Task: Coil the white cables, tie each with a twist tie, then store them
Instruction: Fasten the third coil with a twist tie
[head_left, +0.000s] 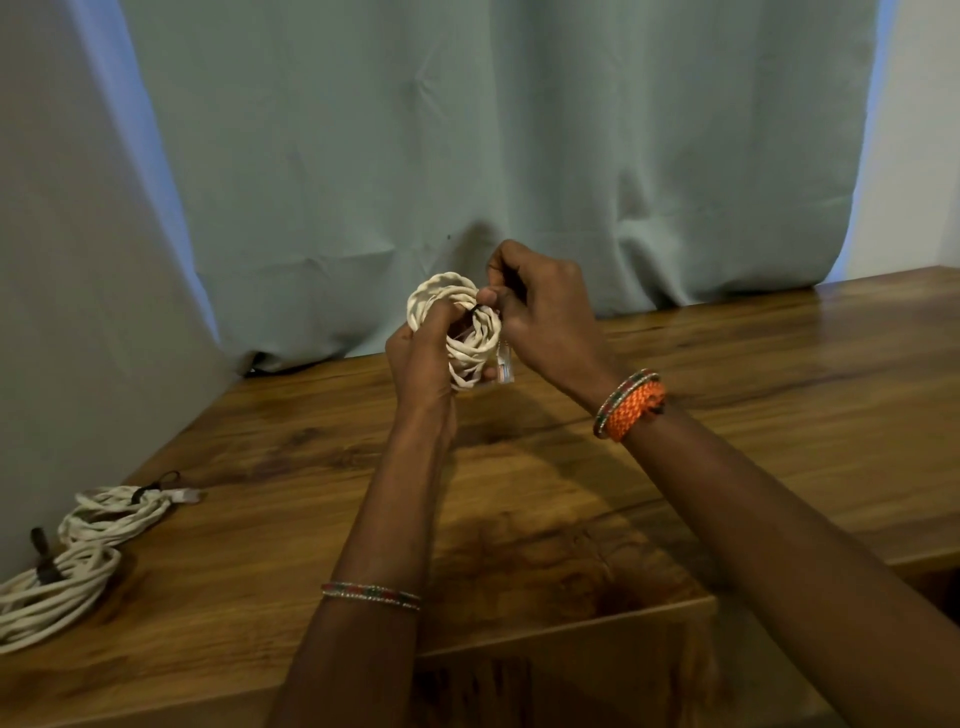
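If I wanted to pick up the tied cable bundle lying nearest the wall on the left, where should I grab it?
Probably at its dark twist tie, coming down from above. The upper tied coil lies flat on the wooden table, and the tie cinches the strands together there, so a pinch across that narrow spot should lift every loop at once. Its lower end touches the second coil, so lift straight up.

Wooden table (727, 415), pale green curtain (467, 156), white wall (919, 156)

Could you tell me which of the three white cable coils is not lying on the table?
The coil in the hands, held up above the table before the curtain; the other two coils lie at the table's left edge.
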